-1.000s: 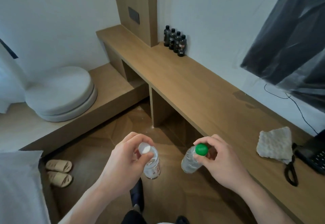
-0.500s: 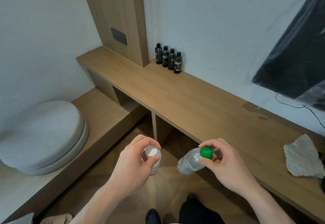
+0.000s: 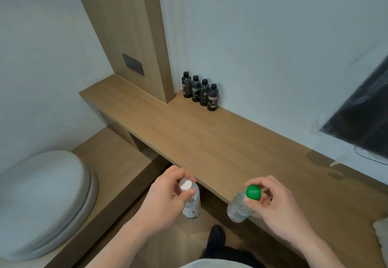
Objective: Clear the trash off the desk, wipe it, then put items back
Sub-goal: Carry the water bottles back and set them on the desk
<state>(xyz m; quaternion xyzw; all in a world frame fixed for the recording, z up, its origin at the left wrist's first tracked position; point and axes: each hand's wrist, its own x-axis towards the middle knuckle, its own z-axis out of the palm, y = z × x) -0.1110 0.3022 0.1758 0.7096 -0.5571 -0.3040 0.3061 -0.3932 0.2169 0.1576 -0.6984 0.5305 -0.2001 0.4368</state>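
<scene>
Left hand (image 3: 165, 198) pinches the white-capped bottle (image 3: 190, 201) and right hand (image 3: 273, 202) the green-capped bottle (image 3: 241, 206) by their necks, likely to set both back upright on the desk (image 3: 210, 141)

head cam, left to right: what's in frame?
Round cushion → white-cap bottle in left hand → four dark bottles → green-cap bottle in right hand → dark screen

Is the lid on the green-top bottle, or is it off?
On. The green cap sits on the clear bottle, which the right hand holds by its top.
</scene>
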